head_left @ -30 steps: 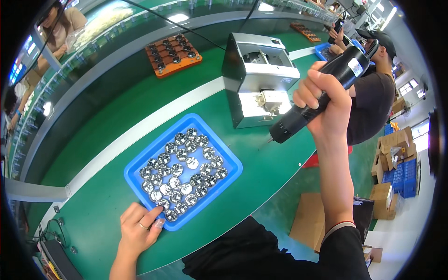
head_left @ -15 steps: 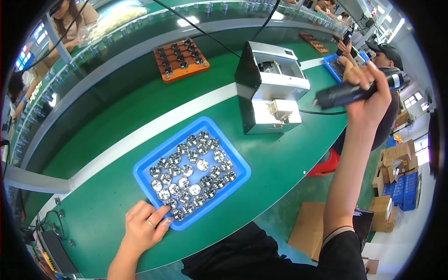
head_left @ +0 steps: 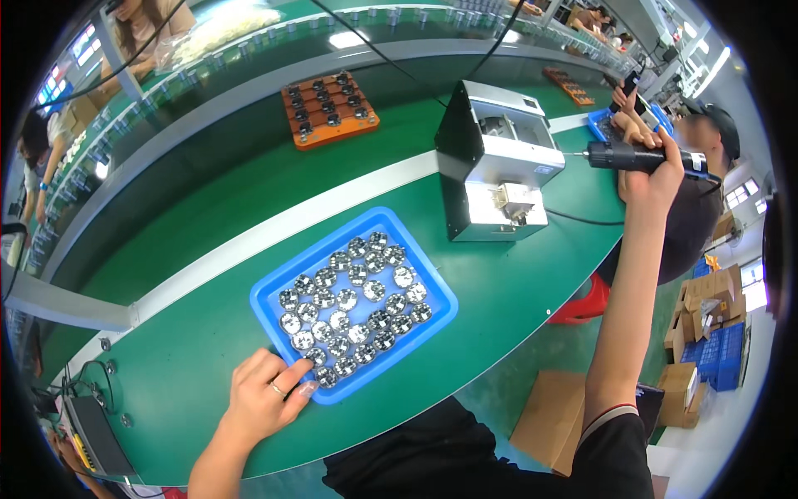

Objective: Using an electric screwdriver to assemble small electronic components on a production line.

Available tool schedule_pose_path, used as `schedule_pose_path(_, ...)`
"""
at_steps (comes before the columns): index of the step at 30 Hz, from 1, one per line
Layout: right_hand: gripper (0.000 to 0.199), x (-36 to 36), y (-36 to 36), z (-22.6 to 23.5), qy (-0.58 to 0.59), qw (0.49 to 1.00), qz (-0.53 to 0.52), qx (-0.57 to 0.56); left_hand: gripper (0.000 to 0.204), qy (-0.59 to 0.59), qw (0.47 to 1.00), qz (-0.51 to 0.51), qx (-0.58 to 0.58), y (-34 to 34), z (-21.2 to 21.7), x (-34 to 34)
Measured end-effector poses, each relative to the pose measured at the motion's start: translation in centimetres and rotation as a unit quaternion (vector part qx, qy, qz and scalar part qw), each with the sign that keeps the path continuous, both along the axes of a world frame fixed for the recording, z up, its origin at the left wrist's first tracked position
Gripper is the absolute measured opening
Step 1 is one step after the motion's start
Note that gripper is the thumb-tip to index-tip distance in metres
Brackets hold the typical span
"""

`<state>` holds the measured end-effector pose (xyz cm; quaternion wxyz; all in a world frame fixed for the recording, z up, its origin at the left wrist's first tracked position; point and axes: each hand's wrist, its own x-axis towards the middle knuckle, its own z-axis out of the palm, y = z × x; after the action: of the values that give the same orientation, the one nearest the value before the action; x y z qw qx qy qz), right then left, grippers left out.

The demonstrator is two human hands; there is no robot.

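Note:
My right hand (head_left: 657, 175) is wrapped round a black electric screwdriver (head_left: 625, 156), held in the air to the right of a silver and black machine (head_left: 511, 158), probably a screw feeder. Its thin bit points left, close to the machine's right side. At the near left corner of a blue tray (head_left: 445, 309), my left hand (head_left: 264, 391) pinches the rim between thumb and fingers. Inside the tray lie several small round parts (head_left: 339, 321) with shiny, patterned tops, loosely arranged in rows. Some of them are close to my left fingertips.
An orange fixture (head_left: 337, 131) with several dark parts stands farther back on the green bench (head_left: 208, 324). A white strip (head_left: 283, 231) crosses the bench behind the tray. A co-worker (head_left: 690, 191) sits at the right. Cables hang overhead; a conveyor (head_left: 249, 50) runs along the far side.
The screwdriver has swung from a tilted, blurred pose to nearly level, its tip higher and the bit now visible. My left hand stays at the tray's corner. The whole view has shifted slightly.

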<state>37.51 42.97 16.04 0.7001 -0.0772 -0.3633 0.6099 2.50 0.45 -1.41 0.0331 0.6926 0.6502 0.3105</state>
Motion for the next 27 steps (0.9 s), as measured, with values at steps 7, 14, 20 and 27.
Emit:
schedule_pose_path(7, 0.007, -1.7, -7.4, 0.7, -0.032, 0.998, -0.010, 0.058, 0.023, -0.021, 1.000, 0.007, -0.002, 0.4, -0.4, 0.2)
schedule_pose_path(14, 0.006, -6.0, -10.4, -2.2, -0.207, 0.955, -0.030, 0.211, 0.017, -0.031, 1.000, 0.004, -0.004, 1.1, -0.1, 0.6)
schedule_pose_path(20, 0.004, -6.3, -10.1, -2.6, -0.228, 0.948, -0.061, 0.214, 0.013, -0.040, 0.999, 0.007, -0.006, 1.1, 0.4, 0.9)
schedule_pose_path(27, 0.004, -6.6, -9.9, -3.1, -0.227, 0.952, -0.069, 0.196, 0.013, -0.042, 0.999, 0.000, 0.002, 1.2, 0.0, 0.6)
